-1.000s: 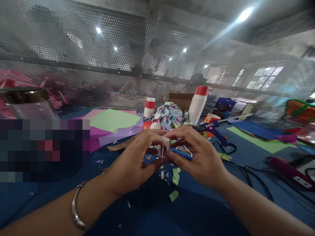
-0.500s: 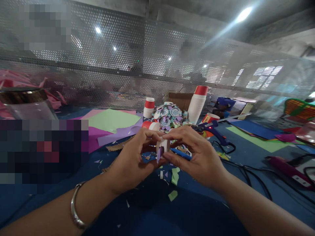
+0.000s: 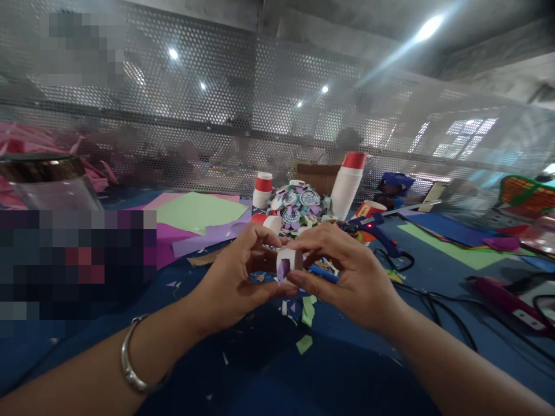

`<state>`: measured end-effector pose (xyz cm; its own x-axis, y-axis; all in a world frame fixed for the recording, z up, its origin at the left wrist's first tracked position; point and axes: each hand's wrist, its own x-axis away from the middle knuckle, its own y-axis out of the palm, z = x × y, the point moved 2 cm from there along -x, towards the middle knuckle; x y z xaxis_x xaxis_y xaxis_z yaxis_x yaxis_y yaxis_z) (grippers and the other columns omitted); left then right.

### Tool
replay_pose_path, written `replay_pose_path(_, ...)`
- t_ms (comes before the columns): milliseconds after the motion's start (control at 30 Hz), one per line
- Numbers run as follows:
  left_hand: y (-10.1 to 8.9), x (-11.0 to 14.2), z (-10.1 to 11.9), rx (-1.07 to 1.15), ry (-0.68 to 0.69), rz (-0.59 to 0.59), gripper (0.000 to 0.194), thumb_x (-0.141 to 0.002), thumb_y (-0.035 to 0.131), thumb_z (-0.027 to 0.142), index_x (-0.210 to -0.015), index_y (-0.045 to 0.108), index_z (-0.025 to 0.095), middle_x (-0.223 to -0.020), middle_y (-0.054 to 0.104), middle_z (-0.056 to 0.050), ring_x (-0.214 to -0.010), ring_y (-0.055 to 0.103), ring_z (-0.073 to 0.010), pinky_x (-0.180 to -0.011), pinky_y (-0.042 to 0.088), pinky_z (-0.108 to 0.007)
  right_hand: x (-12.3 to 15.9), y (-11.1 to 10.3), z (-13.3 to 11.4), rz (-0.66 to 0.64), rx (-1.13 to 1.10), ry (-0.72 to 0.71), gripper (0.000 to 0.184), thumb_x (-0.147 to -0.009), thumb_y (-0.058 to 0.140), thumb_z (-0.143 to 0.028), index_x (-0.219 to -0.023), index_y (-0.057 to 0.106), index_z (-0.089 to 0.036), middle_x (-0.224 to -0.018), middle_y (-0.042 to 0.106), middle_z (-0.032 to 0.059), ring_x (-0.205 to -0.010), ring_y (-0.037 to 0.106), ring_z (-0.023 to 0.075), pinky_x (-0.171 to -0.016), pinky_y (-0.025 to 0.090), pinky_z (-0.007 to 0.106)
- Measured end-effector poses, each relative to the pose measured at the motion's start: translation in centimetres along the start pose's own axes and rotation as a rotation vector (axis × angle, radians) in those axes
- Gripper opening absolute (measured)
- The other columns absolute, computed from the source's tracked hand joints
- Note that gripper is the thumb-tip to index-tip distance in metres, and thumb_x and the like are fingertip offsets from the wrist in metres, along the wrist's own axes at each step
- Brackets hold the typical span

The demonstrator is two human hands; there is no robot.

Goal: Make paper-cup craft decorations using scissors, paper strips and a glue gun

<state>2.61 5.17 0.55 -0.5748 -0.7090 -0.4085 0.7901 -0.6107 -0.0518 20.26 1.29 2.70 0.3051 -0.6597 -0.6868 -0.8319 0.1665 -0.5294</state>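
Observation:
Between both hands, above the dark blue table, is a small white paper cup piece (image 3: 291, 257) with a purple paper strip (image 3: 284, 270) on its near side. My right hand (image 3: 347, 271) pinches the piece, thumb on the lower edge and fingers over the top. On the other side my left hand (image 3: 240, 268) curls round it, thumb and fingertips at its left edge. Just beyond the fingers lies a red and white paper cup (image 3: 272, 223). A pile of white round pieces with grid-patterned faces (image 3: 299, 199) stands behind.
A tall stack of white paper cups (image 3: 346, 190) and a shorter stack (image 3: 262, 190) flank the pile. To the right are a blue glue gun (image 3: 381, 231) with a red light, black cables (image 3: 437, 306) and coloured sheets (image 3: 451, 231). More sheets (image 3: 195, 211) and a lidded jar (image 3: 52, 182) lie left.
The white cup piece has turned between my fingers and now shows more of its band. My hands have shifted only slightly.

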Motion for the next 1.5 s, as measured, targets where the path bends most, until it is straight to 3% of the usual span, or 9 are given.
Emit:
replay_pose_path(233, -0.3, -0.1, -0.3, 0.024, -0.034, -0.073, 0.049, -0.069, 0.080, 0.012, -0.102, 0.046, 0.023, -0.091, 0.065, 0.000, -0.086, 0.066, -0.0156, -0.072, 0.056, -0.026, 0.0, 0.0, 0.0, -0.017, 0.084, -0.026, 0.026, -0.082, 0.074, -0.026, -0.106, 0.066, -0.023, -0.098, 0.065, 0.0048, -0.088, 0.062, 0.0186, -0.075, 0.054, 0.035)
replay_pose_path(433, -0.4, -0.2, -0.4, 0.011, -0.015, -0.066, 0.050, -0.067, 0.081, 0.012, -0.101, 0.046, 0.023, -0.095, 0.061, 0.001, -0.085, 0.064, -0.0148, -0.073, 0.056, -0.027, 0.3, 0.1, -0.1, -0.042, 0.091, -0.016, 0.025, -0.084, 0.071, -0.027, -0.108, 0.064, -0.025, -0.099, 0.063, 0.0054, -0.090, 0.061, 0.0193, -0.075, 0.053, 0.035)
replay_pose_path(567, -0.5, -0.3, -0.3, 0.003, -0.050, -0.098, 0.050, -0.066, 0.081, 0.013, -0.099, 0.045, 0.023, -0.097, 0.062, -0.001, -0.087, 0.067, -0.0172, -0.073, 0.057, -0.030, 0.3, 0.2, -0.1, -0.066, 0.070, 0.013, 0.024, -0.084, 0.071, -0.028, -0.107, 0.065, -0.025, -0.097, 0.064, 0.0047, -0.087, 0.062, 0.0185, -0.073, 0.053, 0.034)
replay_pose_path(833, -0.6, -0.3, -0.2, 0.027, -0.125, -0.122, 0.050, -0.064, 0.082, 0.011, -0.095, 0.044, 0.022, -0.090, 0.063, 0.001, -0.081, 0.068, -0.0147, -0.070, 0.056, -0.027, 0.2, 0.2, -0.3, -0.082, 0.058, 0.010, 0.021, -0.084, 0.071, -0.028, -0.104, 0.067, -0.021, -0.093, 0.064, 0.0048, -0.082, 0.062, 0.0166, -0.069, 0.052, 0.031)
replay_pose_path(1100, -0.8, -0.3, -0.5, 0.095, -0.162, -0.173, 0.051, -0.065, 0.082, 0.011, -0.096, 0.043, 0.023, -0.096, 0.062, 0.000, -0.080, 0.068, -0.0142, -0.071, 0.058, -0.029, 0.3, 0.1, -0.5, -0.113, 0.095, -0.002, 0.014, -0.087, 0.068, -0.031, -0.098, 0.068, -0.023, -0.087, 0.064, 0.0034, -0.077, 0.060, 0.0163, -0.067, 0.050, 0.031)
replay_pose_path(1333, -0.9, -0.1, -1.1, 0.082, -0.122, -0.214, 0.054, -0.066, 0.082, 0.009, -0.099, 0.042, 0.024, -0.099, 0.061, 0.000, -0.082, 0.067, -0.0134, -0.073, 0.057, -0.028, 0.4, 0.3, -0.6, -0.155, 0.150, -0.019, 0.012, -0.087, 0.067, -0.030, -0.095, 0.066, -0.022, -0.084, 0.061, 0.0031, -0.077, 0.058, 0.0170, -0.068, 0.047, 0.032)
replay_pose_path(1500, -0.6, 0.1, -0.9, -0.036, -0.085, -0.165, 0.049, -0.069, 0.081, 0.013, -0.097, 0.041, 0.023, -0.097, 0.061, -0.001, -0.089, 0.066, -0.0170, -0.070, 0.057, -0.028, 0.6, 0.4, -0.4, -0.142, 0.189, -0.046, 0.017, -0.085, 0.070, -0.028, -0.099, 0.063, -0.019, -0.092, 0.062, 0.0060, -0.086, 0.058, 0.0199, -0.075, 0.048, 0.035)
